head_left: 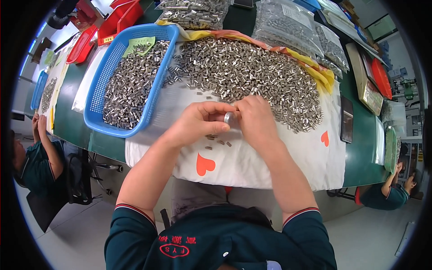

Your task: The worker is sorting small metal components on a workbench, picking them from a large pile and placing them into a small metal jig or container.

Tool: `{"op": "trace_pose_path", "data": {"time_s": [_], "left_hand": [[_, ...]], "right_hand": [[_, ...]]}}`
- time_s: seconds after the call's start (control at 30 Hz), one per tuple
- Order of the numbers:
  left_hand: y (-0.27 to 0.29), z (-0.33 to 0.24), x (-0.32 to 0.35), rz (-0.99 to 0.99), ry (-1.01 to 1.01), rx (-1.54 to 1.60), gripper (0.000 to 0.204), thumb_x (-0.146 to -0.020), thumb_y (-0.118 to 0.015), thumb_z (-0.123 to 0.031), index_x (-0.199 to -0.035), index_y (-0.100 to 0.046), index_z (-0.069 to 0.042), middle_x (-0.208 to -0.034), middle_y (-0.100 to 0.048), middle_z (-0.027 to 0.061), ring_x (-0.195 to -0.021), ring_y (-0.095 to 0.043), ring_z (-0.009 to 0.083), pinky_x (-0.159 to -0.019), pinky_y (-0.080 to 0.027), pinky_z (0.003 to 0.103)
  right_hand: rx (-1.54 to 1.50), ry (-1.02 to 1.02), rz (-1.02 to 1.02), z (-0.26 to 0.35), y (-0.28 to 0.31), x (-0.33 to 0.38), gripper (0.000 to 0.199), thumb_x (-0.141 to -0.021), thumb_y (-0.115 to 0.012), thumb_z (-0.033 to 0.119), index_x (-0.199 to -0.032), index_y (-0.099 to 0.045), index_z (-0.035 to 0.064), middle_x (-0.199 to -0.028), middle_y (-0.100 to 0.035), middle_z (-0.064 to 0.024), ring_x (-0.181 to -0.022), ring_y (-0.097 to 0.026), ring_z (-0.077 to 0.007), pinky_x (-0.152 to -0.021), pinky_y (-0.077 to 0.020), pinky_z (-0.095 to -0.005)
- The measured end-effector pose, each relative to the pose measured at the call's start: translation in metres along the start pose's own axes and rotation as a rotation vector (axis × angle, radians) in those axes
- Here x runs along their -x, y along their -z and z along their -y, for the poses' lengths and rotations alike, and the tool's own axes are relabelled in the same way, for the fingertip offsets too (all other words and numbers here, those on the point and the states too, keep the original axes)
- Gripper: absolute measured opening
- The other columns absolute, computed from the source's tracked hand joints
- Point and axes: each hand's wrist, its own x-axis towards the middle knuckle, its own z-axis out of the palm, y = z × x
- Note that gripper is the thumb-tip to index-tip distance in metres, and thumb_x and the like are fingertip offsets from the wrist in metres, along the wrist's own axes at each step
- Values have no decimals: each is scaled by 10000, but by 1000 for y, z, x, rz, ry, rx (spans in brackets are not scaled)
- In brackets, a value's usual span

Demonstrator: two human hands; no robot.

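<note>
My left hand (198, 120) is pinched over the white cloth, its thumb and index finger around a small shiny round metal piece (228, 118). Right beside it, my right hand (257, 120) has its fingers closed, and their tips meet the left fingertips. Whatever is between the right fingers is hidden. Beyond both hands spreads a wide heap of small silver metal cylinders (243, 67). Several loose cylinders (220, 142) lie on the cloth under and beside my left hand.
A blue perforated basket (92, 101) at the left holds many cylinders and a green slip (138, 45). Bags of metal parts (288, 24) stand at the back. A phone (346, 119) lies right of the white cloth (270, 168). Two other people sit at the sides.
</note>
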Motion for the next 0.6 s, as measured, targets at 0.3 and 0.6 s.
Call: {"op": "trace_pose_path", "data": {"time_s": [0.3, 0.6], "left_hand": [[-4, -3, -4, -172, -80, -42, 387, -782, -656, 0, -1156, -555, -4, -948, -622, 18, -863, -586, 73, -764, -483, 213], [-2, 0, -2, -162, -43, -112, 382, -775, -673, -23, -1141, -571, 6, -887, -616, 8, -816, -572, 58, -730, -478, 202]], "right_hand": [[-810, -304, 62, 12, 33, -4, 116, -752, -633, 25, -866, -651, 36, -812, -636, -51, -718, -612, -142, -660, -483, -254], [-698, -275, 16, 18, 29, -4, 93, -704, -659, 15, -780, -611, 40, -737, -618, -32, -686, -584, -131, -584, -443, -275]]}}
